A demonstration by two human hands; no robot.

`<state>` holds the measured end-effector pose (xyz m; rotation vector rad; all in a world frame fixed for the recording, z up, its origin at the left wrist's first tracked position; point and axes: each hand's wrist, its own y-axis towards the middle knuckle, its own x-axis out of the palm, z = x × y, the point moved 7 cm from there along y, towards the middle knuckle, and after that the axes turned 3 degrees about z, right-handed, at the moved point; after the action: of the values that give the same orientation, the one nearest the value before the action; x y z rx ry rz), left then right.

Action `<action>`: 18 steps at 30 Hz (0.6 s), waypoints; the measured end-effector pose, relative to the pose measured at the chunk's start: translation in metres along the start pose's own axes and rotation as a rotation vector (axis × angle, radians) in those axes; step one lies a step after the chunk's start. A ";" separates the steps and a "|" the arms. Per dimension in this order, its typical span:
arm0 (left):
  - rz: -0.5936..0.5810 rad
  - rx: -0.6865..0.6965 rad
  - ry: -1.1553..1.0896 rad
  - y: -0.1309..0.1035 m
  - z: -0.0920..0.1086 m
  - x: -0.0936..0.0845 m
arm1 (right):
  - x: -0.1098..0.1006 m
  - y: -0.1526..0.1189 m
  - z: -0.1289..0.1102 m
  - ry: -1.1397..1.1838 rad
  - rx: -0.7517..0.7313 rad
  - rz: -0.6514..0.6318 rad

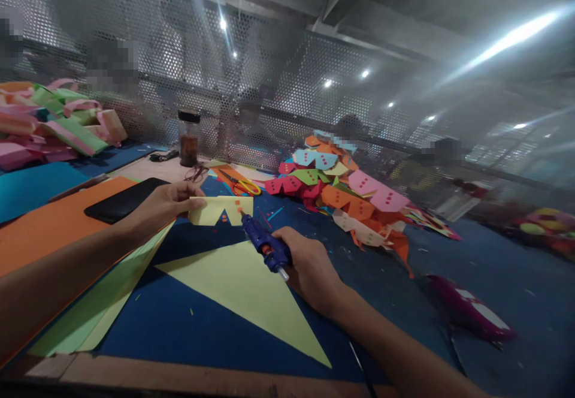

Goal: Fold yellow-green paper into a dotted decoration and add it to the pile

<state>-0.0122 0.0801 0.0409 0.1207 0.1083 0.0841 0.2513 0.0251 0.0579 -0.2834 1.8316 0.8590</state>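
My left hand pinches the left end of a small yellow paper strip, which has a notch in its lower edge and small orange squares near its right end. In my right hand is a blue glue gun, its fingers wrapped round the handle. The gun's nozzle points up and left at the strip's right end, by the orange squares. Below them a large pale yellow paper triangle lies on the blue surface.
Cut coloured paper shapes are heaped beyond my right hand. Yellow-handled scissors, a jar and a black phone lie or stand farther back. A purple object sits right; folded paper is piled left.
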 end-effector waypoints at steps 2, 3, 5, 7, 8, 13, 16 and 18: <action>-0.004 0.008 -0.006 -0.001 0.001 0.001 | 0.000 0.000 -0.001 -0.007 0.002 -0.012; -0.004 0.009 -0.008 -0.001 0.002 0.001 | 0.000 0.001 -0.001 -0.011 0.005 -0.019; -0.007 0.008 -0.006 -0.002 0.003 0.002 | 0.001 0.001 0.000 -0.023 0.014 -0.031; -0.007 0.009 0.000 -0.003 0.004 0.002 | 0.001 0.001 0.001 -0.030 0.023 -0.039; -0.008 0.012 0.003 -0.003 0.004 0.002 | 0.001 0.000 0.001 -0.030 0.025 -0.040; -0.013 0.001 -0.012 -0.003 0.004 0.003 | 0.002 0.000 0.002 -0.040 0.030 -0.034; -0.010 -0.007 -0.018 -0.003 0.005 0.004 | 0.002 0.000 0.002 -0.056 0.040 -0.046; -0.009 -0.008 -0.021 -0.003 0.006 0.004 | 0.002 0.001 0.003 -0.060 0.044 -0.054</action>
<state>-0.0071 0.0765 0.0460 0.1129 0.0873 0.0739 0.2520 0.0279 0.0556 -0.2752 1.7769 0.7805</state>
